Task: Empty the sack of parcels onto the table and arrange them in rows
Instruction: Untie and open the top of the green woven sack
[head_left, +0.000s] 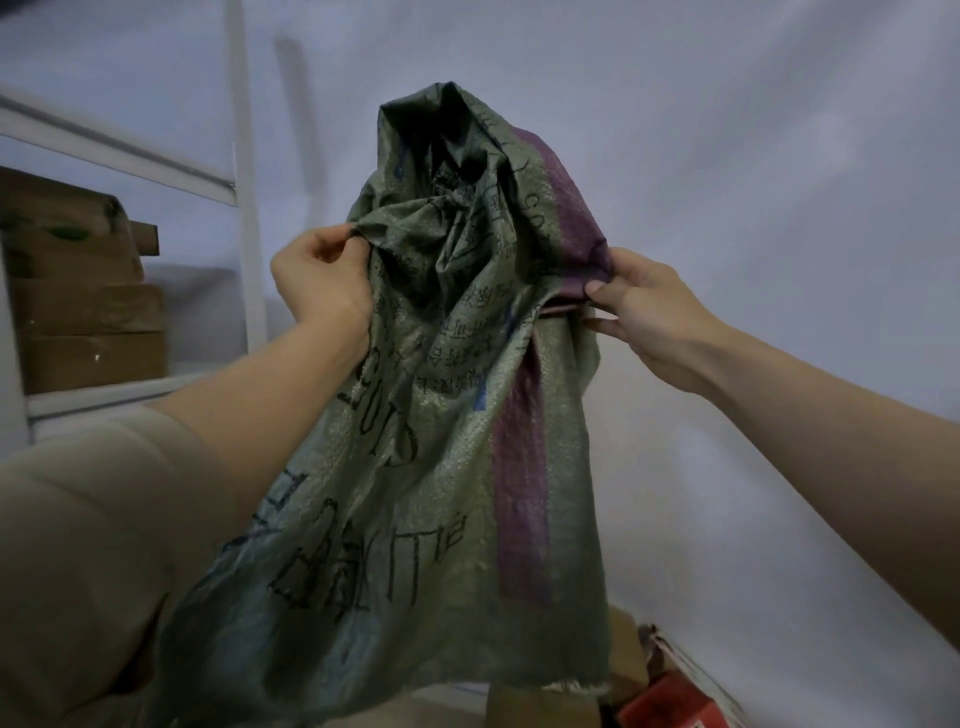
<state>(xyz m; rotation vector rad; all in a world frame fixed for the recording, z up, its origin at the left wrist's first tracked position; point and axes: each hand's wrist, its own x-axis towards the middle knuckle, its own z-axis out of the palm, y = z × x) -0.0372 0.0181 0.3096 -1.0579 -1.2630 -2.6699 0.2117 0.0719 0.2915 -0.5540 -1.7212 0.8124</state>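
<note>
Nearest me, under the frayed open end of the sack (415, 415), a few parcels (665, 696) lay in a heap, a red one among brown ones. I held the sack up in front of me upside down, my left hand (319, 283) pinching a fold of its green cloth and my right hand (647, 306) gripping its purple stripe between thumb and fingers. Farther off on my left stood a white shelf (244, 218) with brown boxes (88, 322) stacked on it, against a pale wall (727, 130)

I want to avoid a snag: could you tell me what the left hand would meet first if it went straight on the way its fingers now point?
Probably the sack itself: the left hand already pinches a fold, fingers pointing into the bunched cloth.
</note>
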